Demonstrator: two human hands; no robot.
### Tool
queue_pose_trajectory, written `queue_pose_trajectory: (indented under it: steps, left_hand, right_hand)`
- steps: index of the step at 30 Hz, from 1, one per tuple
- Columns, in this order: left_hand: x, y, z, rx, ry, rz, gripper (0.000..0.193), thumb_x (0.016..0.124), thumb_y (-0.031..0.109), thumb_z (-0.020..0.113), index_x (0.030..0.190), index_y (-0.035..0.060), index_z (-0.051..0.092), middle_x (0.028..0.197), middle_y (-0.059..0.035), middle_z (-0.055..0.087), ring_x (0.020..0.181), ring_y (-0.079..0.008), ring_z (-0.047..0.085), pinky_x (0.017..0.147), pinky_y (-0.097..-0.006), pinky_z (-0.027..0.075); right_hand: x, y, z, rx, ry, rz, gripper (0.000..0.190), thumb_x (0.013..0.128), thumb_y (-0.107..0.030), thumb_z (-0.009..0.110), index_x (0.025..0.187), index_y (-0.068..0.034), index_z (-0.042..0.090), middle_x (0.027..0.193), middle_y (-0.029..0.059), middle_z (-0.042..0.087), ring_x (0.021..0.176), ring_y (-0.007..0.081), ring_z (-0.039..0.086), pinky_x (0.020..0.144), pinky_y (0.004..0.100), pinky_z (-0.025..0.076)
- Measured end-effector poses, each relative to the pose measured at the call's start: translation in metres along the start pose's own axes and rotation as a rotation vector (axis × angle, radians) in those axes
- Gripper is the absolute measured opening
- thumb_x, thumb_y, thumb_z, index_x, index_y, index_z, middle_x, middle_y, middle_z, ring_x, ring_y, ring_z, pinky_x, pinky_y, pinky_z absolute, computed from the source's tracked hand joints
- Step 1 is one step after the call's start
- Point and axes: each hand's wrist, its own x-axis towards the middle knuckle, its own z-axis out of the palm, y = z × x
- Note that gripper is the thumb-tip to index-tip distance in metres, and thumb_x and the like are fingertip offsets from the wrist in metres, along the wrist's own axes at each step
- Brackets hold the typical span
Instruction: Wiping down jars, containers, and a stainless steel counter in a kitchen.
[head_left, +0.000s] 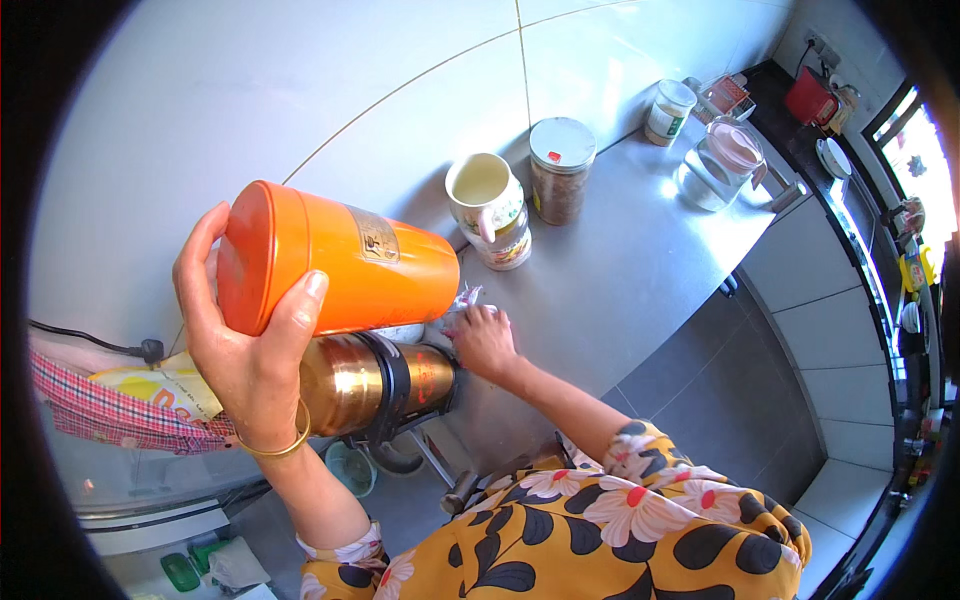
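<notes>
My left hand (259, 367) grips an orange lidded canister (345, 259) around its lid, thumb on the near side and fingers over the far side. The canister is tilted, its lid towards the left, and its front bears a label. My right hand (484, 341) presses on the grey counter (600, 292) just past the canister's base. Under its fingers is a crumpled pinkish-white cloth (466, 296), mostly hidden. Between my arms stands a gold vacuum flask (341, 386) with black bands and handle. A pale object behind it is largely covered.
Along the wall stand a floral mug (480, 184) on a jar (506, 244), a lidded canister of brown contents (562, 176), a white-lidded jar (666, 112) and a glass water pitcher (716, 169). A checked cloth (127, 412) and black plug (150, 350) are at left.
</notes>
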Motion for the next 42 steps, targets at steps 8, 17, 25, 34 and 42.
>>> queue_pose_trajectory:
  steps: [8, 17, 25, 34, 42]
  left_hand:
    - [0.005, 0.002, 0.008, 0.011, 0.003, 0.001, 0.065, 0.078, 0.016, 0.070, 0.136, 0.0024, 0.045, 0.130, -0.0165, 0.052, 0.119, -0.0255, 0.054, 0.102, -0.0376, 0.043]
    - [0.000, 0.001, -0.004, -0.042, 0.031, -0.008, 0.067, 0.071, 0.009, 0.072, 0.132, 0.0018, 0.045, 0.126, -0.0170, 0.052, 0.115, -0.0248, 0.055, 0.101, -0.0381, 0.044]
    - [0.005, -0.001, 0.002, -0.030, 0.001, -0.010, 0.066, 0.076, 0.013, 0.066, 0.136, 0.0005, 0.044, 0.134, -0.0184, 0.049, 0.122, -0.0271, 0.052, 0.105, -0.0386, 0.040]
    - [0.011, -0.008, 0.000, -0.006, 0.003, 0.018, 0.064, 0.077, 0.013, 0.065, 0.136, 0.0002, 0.044, 0.135, -0.0176, 0.049, 0.124, -0.0274, 0.050, 0.106, -0.0384, 0.039]
    - [0.010, -0.013, -0.004, -0.023, 0.040, -0.002, 0.063, 0.075, 0.011, 0.068, 0.134, 0.0012, 0.046, 0.128, -0.0171, 0.052, 0.119, -0.0261, 0.053, 0.103, -0.0381, 0.042]
  right_hand:
    - [0.094, 0.018, 0.030, -0.175, 0.301, 0.049, 0.060, 0.085, -0.037, 0.053, 0.127, 0.005, 0.053, 0.136, 0.0235, 0.048, 0.123, 0.0352, 0.043, 0.095, 0.0547, 0.033]
    - [0.057, -0.003, 0.011, -0.182, 0.130, -0.015, 0.058, 0.089, -0.040, 0.054, 0.129, 0.003, 0.055, 0.143, 0.0262, 0.039, 0.136, 0.0399, 0.030, 0.108, 0.0543, 0.022]
    - [0.087, 0.007, 0.020, -0.265, 0.098, 0.011, 0.071, 0.087, -0.047, 0.057, 0.133, 0.007, 0.049, 0.144, 0.0285, 0.038, 0.138, 0.0427, 0.028, 0.112, 0.0522, 0.020]
    - [0.074, -0.006, 0.048, -0.251, 0.156, 0.073, 0.068, 0.086, -0.043, 0.056, 0.129, 0.010, 0.052, 0.140, 0.0318, 0.041, 0.137, 0.0443, 0.031, 0.113, 0.0527, 0.019]
    - [0.070, -0.002, 0.036, -0.113, 0.076, -0.093, 0.071, 0.079, -0.047, 0.064, 0.122, 0.009, 0.056, 0.133, 0.0321, 0.045, 0.128, 0.0412, 0.040, 0.109, 0.0465, 0.029]
